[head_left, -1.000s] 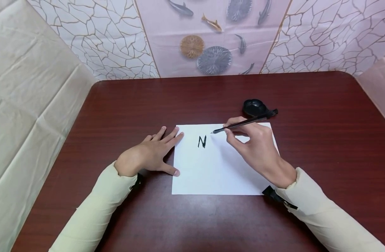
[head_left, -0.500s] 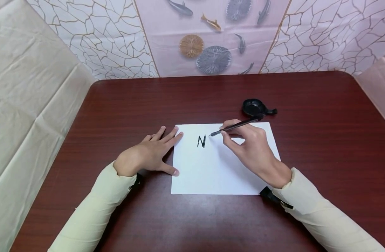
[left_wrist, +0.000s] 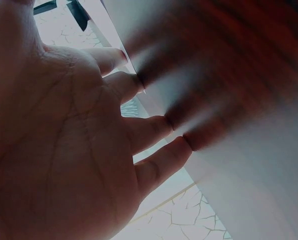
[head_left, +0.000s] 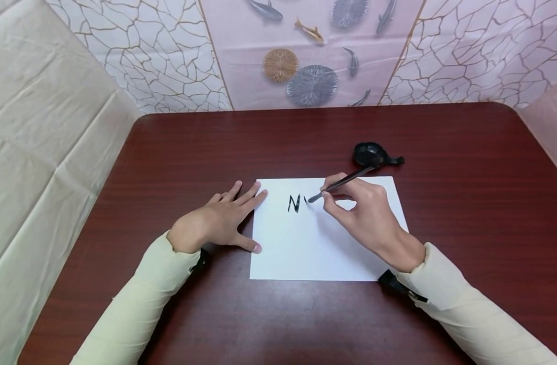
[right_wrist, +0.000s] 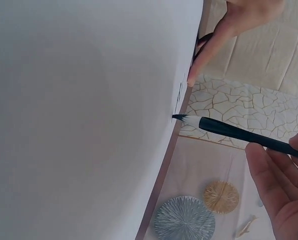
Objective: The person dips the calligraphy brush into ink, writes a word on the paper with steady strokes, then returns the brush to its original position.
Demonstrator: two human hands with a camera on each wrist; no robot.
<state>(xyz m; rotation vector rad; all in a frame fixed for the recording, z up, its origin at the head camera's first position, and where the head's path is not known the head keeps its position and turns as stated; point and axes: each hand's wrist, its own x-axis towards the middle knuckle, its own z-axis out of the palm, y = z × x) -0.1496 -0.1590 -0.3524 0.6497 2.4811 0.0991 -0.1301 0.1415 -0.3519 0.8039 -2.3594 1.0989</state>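
A white sheet of paper (head_left: 296, 253) lies on the table and bears a black letter N (head_left: 294, 204), with a short fresh stroke to the right of it. My right hand (head_left: 369, 218) pinches a dark-handled brush (head_left: 346, 180) above the sheet. In the right wrist view the brush (right_wrist: 239, 134) has white bristles with a black, inked tip that meets the paper. My left hand (head_left: 219, 223) lies spread at the sheet's left edge, fingertips and thumb on the paper. The left wrist view shows its palm and straight fingers (left_wrist: 159, 165).
Behind the right hand, a small black ink dish (head_left: 368, 153) with a short handle stands on the dark red-brown table (head_left: 205, 147). Patterned cloth (head_left: 169, 61) hangs behind the table's far edge, and a pale creased cloth (head_left: 41, 137) borders the left side.
The brush has come down to the paper right of the N, and a short black stroke has appeared there. My left hand stays in place.
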